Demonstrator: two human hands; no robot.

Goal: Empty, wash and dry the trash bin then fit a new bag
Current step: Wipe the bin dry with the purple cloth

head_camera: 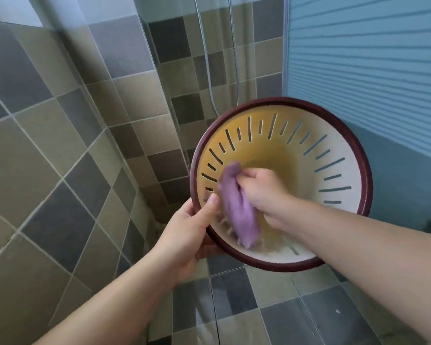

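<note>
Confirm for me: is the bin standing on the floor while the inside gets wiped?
No, the left hand grips the rim of the bin and holds it in the air, its opening facing the camera.

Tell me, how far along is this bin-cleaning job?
Emptying looks done: the slotted bin shows no rubbish inside. Wiping is in hand: the left hand holds the dark rim while the right hand rubs a purple cloth inside. Whether this is washing or drying is unclear. No new bag is visible yet.
</note>
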